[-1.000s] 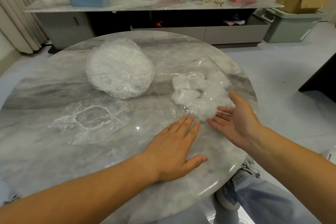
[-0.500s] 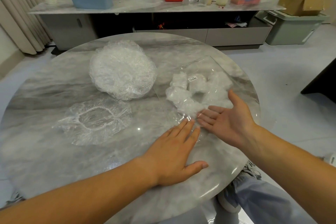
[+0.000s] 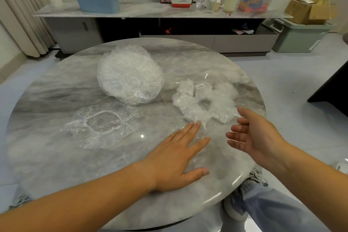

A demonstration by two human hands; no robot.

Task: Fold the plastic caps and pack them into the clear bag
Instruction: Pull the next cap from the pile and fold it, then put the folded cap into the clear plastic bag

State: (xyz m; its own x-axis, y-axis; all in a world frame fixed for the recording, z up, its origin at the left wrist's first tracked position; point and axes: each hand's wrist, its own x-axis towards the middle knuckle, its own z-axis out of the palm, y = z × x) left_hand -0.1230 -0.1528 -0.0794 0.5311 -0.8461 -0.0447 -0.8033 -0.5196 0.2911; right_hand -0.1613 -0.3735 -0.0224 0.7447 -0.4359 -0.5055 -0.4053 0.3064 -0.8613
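Right hand has left the bag, fingers spread; the flat left hand lies nearer the loose cap.

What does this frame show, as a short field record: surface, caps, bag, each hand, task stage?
surface: round marble table
unfolded: stack of plastic caps, far centre
single: spread plastic cap, lying flat, elastic opening up
bag: clear bag lying flat, folded caps inside
left hand: flat, fingers straight, fingertips at the bag's near edge
right hand: open, holds nothing, beside the bag; contact unclear
stage: some caps packed, others not yet folded
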